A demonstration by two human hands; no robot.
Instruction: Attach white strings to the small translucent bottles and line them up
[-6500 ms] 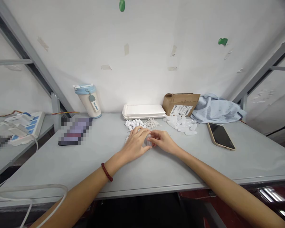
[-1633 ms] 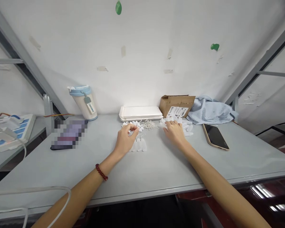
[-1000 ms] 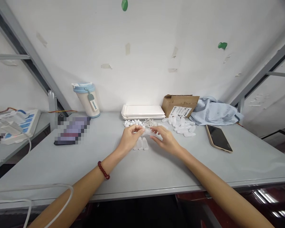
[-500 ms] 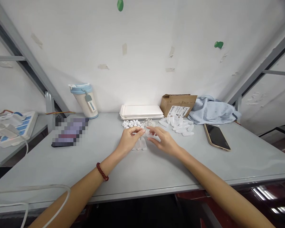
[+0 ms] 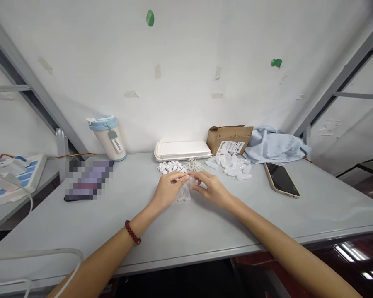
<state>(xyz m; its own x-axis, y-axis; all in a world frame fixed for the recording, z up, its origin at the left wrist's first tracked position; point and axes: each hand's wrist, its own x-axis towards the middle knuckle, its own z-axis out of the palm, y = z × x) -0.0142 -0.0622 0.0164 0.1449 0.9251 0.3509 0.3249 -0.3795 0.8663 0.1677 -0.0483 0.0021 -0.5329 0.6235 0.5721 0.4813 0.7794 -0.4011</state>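
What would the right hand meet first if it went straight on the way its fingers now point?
Most likely the left hand, whose pinched fingertips lie just ahead of the right hand; whether the two touch is unclear.

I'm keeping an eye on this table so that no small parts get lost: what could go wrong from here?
The translucent piece at the fingertips of the right hand might slip, as it is small and only pinched. The small white pieces lie loose just beyond the left hand, so a brush of the fingers might scatter them. The translucent tubes lying side by side close to both hands might get nudged askew.
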